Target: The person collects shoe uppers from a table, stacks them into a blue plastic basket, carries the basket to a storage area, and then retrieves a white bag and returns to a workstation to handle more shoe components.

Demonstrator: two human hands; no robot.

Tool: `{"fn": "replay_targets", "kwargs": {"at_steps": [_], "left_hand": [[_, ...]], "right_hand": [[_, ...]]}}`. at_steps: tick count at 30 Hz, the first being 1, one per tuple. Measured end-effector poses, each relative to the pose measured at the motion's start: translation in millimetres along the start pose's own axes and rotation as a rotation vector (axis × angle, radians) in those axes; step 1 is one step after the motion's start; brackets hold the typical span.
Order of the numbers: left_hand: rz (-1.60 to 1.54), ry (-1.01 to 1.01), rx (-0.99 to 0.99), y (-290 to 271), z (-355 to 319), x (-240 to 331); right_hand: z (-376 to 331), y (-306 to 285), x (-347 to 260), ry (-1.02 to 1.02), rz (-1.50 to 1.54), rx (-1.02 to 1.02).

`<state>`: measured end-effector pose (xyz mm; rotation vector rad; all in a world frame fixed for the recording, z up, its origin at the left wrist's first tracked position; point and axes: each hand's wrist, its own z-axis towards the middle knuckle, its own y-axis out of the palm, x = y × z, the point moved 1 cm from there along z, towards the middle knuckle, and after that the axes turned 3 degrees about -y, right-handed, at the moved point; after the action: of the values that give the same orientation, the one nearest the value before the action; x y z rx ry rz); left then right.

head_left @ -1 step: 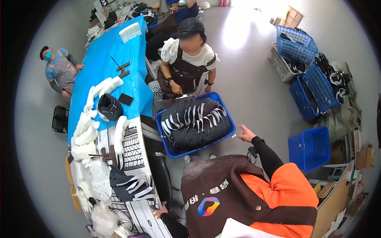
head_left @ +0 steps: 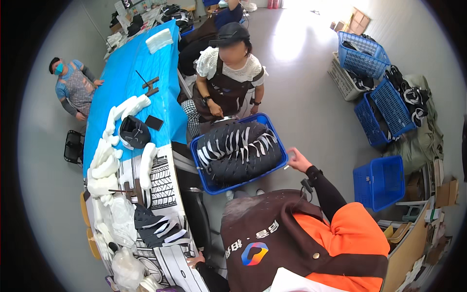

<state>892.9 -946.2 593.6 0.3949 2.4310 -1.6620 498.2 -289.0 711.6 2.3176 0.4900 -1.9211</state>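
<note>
Blue basket (head_left: pixel 209 182), full w/ black-white shoe uppers (head_left: pixel 241 151), right hand (head_left: pixel 297 160) beside

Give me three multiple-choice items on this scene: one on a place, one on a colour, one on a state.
1. Where is the person's right hand?
A. By the right corner of the blue plastic basket of black-and-white shoe uppers
B. Flat on the long table
C. Inside a floor basket

2. What colour is the sheet over the far part of the long work table?
A. Red
B. Blue
C. Green

3. What state is the lone blue plastic basket on the floor at the right in?
A. Heaped full
B. Empty
C. Upside down

Answers:
1. A, the hand reaches to that basket's corner.
2. B, the cover is bright blue.
3. B, only its bare mesh walls and bottom show.
</note>
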Motion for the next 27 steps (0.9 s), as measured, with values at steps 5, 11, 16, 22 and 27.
{"fn": "replay_targets", "kwargs": {"at_steps": [5,11,16,22,27], "left_hand": [[-0.232,0.15,-0.208,-17,-18,-8],[-0.231,0.134,-0.262,-22,-21,-22],[-0.262,0.151,-0.254,-20,-12,-30],[-0.211,0.129,-0.272,-28,-14,-26],[-0.204,0.097,-0.296,-41,-15,-34]], "right_hand": [[2,12,-185,-0.361,0.129,-0.037],[3,30,-216,-0.465,0.169,-0.191],[1,46,-206,-0.444,0.182,-0.193],[4,54,-209,-0.432,0.197,-0.196],[0,59,-212,-0.391,0.219,-0.213]]}}
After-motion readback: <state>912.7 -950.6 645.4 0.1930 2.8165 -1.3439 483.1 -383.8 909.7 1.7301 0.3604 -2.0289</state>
